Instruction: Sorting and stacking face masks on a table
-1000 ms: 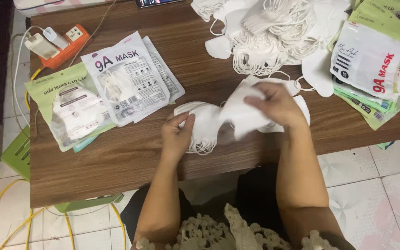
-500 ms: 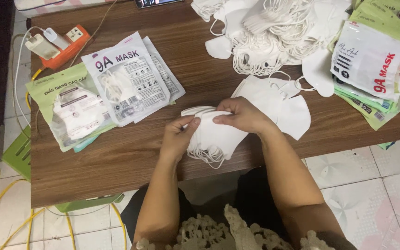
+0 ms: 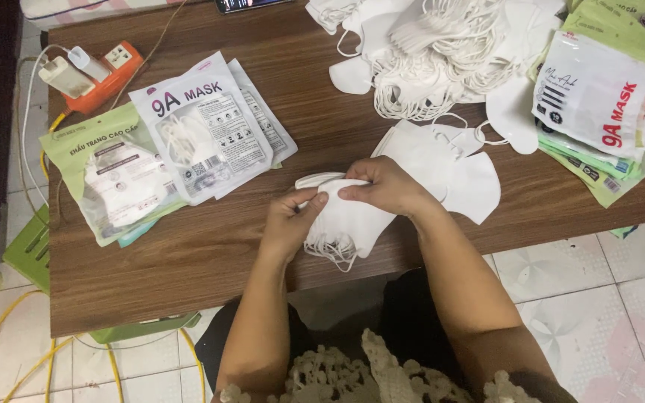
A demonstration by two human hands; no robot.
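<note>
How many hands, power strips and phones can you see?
Hands: 2, the left hand and right hand, both on a stack of white masks.
Power strips: 1, orange.
Phones: 1, at the table's far edge.
Total: 4.

The small stack of folded fabric masks (image 3: 346,216) between my fingers is plain white, like the tangled heap of loose masks (image 3: 442,60). The wooden table (image 3: 188,261) is dark brown with streaky grain. The flat plastic mask packets (image 3: 203,123) are white and pale green. The power strip (image 3: 106,75) is orange.
</note>
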